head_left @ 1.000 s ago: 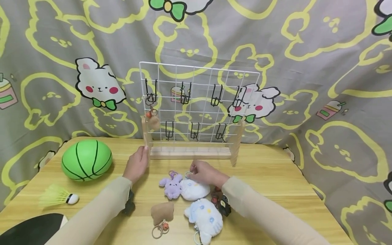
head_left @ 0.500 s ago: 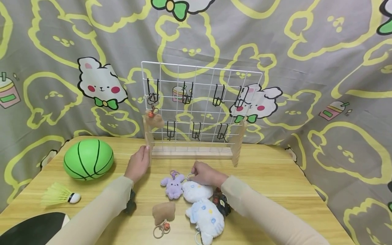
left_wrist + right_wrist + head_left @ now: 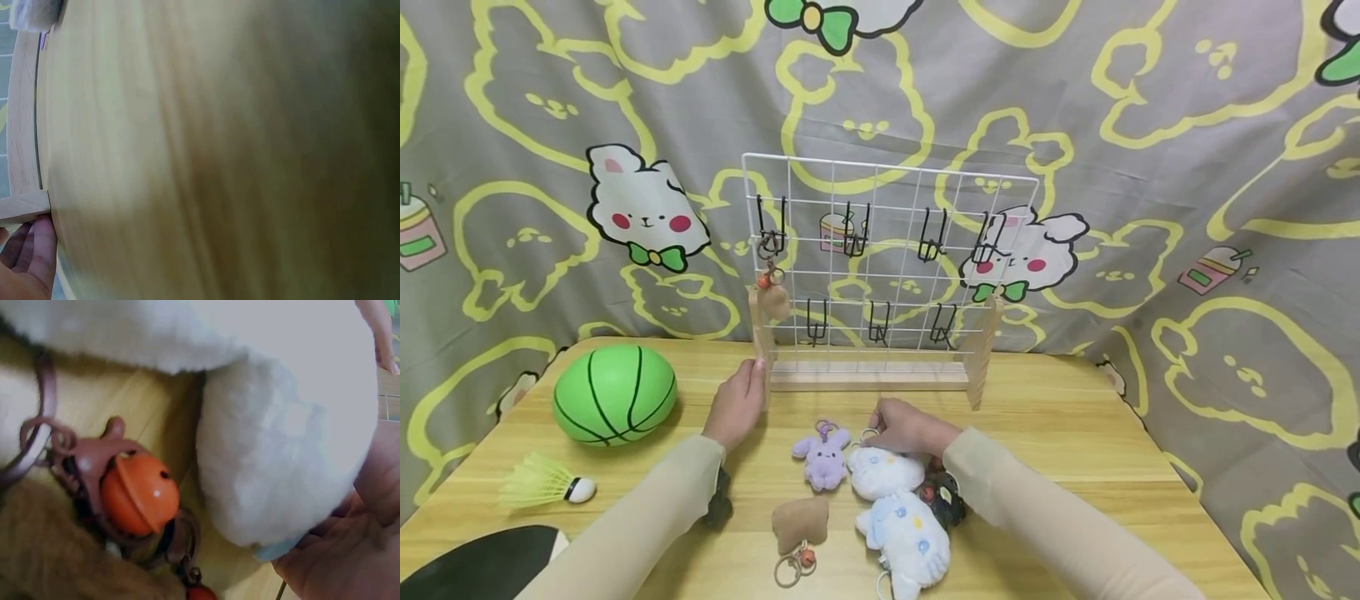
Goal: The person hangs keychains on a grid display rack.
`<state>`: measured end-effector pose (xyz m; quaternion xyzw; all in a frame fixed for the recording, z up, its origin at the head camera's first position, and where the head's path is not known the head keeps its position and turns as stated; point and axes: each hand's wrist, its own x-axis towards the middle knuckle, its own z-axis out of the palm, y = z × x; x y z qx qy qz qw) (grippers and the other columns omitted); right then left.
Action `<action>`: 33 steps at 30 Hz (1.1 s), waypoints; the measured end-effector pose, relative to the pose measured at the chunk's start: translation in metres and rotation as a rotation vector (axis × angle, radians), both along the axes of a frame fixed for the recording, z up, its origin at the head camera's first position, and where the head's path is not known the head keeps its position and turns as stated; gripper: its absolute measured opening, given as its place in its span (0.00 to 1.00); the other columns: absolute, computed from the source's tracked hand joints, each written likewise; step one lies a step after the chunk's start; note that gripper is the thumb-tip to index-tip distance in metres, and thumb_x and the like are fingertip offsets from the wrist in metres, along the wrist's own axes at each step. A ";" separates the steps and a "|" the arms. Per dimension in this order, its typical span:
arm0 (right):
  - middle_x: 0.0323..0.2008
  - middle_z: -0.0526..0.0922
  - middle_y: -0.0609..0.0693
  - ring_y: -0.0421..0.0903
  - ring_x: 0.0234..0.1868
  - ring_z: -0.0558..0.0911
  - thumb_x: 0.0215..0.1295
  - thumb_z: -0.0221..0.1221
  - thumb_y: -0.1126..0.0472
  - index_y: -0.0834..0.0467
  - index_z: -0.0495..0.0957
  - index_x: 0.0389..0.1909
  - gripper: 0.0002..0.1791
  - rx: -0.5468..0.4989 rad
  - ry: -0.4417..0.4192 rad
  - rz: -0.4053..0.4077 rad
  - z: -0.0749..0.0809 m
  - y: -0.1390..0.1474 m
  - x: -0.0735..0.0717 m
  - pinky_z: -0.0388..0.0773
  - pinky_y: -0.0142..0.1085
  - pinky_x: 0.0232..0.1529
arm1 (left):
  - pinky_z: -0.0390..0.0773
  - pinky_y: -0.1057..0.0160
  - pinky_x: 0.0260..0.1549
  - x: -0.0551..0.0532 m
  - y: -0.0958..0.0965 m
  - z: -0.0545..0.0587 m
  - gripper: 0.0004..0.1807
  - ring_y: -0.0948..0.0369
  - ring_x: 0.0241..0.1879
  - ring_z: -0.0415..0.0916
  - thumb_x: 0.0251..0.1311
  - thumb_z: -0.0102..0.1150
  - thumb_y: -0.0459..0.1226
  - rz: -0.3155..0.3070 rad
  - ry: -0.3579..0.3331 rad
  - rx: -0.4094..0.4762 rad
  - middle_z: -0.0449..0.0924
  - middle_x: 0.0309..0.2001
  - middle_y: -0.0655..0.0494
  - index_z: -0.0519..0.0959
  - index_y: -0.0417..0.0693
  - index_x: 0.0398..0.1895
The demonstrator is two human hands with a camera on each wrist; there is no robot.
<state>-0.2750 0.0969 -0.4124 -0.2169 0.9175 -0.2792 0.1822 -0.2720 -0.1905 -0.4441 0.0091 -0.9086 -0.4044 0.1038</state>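
In the head view my left hand [image 3: 735, 406] holds the left wooden upright [image 3: 762, 350] of a white wire grid rack [image 3: 880, 271]. The left wrist view shows its fingers [image 3: 44, 247] against the wood. My right hand [image 3: 910, 427] pinches near the ring [image 3: 868, 434] of a white plush keychain [image 3: 886, 472]; the palm hides part of the grip. A second white-and-blue plush keychain [image 3: 910, 537] lies touching it, nearer me. To its left are a purple bunny keychain [image 3: 823, 460] and a brown plush keychain [image 3: 801, 523]. Another brown plush keychain [image 3: 775, 300] hangs from the top-left hook.
Several black hooks [image 3: 931, 246] line the grid in two rows. Beside my right sleeve lies a dark keychain [image 3: 947, 500] with an orange bell [image 3: 140, 494]. On the left are a green ball [image 3: 616, 396], a yellow shuttlecock [image 3: 546, 483] and a black rounded object [image 3: 486, 562].
The white plush under my right hand has shifted slightly right and toward me. The hanging brown plush swung right and back. My left hand stays at the upright.
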 end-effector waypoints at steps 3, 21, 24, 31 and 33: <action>0.35 0.79 0.53 0.43 0.35 0.74 0.66 0.70 0.63 0.64 0.73 0.44 0.15 -0.027 0.040 0.037 -0.002 0.002 0.000 0.75 0.34 0.38 | 0.80 0.44 0.43 0.002 0.000 0.001 0.35 0.45 0.40 0.80 0.85 0.24 0.54 0.001 0.007 0.000 0.81 0.42 0.37 0.69 0.34 0.68; 0.29 0.89 0.55 0.39 0.29 0.83 0.74 0.55 0.70 0.67 0.78 0.51 0.10 -0.190 0.031 0.061 -0.003 0.022 -0.010 0.77 0.28 0.31 | 0.80 0.50 0.38 -0.001 0.001 -0.003 0.35 0.47 0.37 0.79 0.85 0.23 0.54 0.017 0.006 -0.008 0.81 0.39 0.39 0.69 0.35 0.68; 0.32 0.90 0.56 0.40 0.33 0.86 0.75 0.56 0.69 0.67 0.80 0.48 0.08 -0.204 0.048 0.068 -0.002 0.023 -0.009 0.80 0.29 0.35 | 0.78 0.52 0.36 0.000 0.001 -0.002 0.34 0.48 0.36 0.79 0.85 0.24 0.54 0.017 0.011 -0.009 0.80 0.38 0.40 0.70 0.35 0.67; 0.43 0.89 0.64 0.52 0.41 0.91 0.80 0.52 0.66 0.68 0.78 0.44 0.09 -0.329 -0.050 0.032 -0.003 0.026 -0.007 0.87 0.38 0.47 | 0.76 0.57 0.32 0.000 0.001 -0.001 0.35 0.50 0.33 0.77 0.85 0.23 0.54 0.003 0.001 -0.008 0.80 0.37 0.40 0.69 0.34 0.69; 0.46 0.89 0.67 0.56 0.44 0.91 0.81 0.49 0.65 0.68 0.76 0.45 0.11 -0.376 -0.108 0.007 -0.003 0.026 -0.008 0.87 0.41 0.52 | 0.76 0.58 0.32 0.000 0.001 0.000 0.36 0.50 0.34 0.77 0.85 0.22 0.55 0.002 -0.001 -0.008 0.80 0.38 0.40 0.68 0.34 0.69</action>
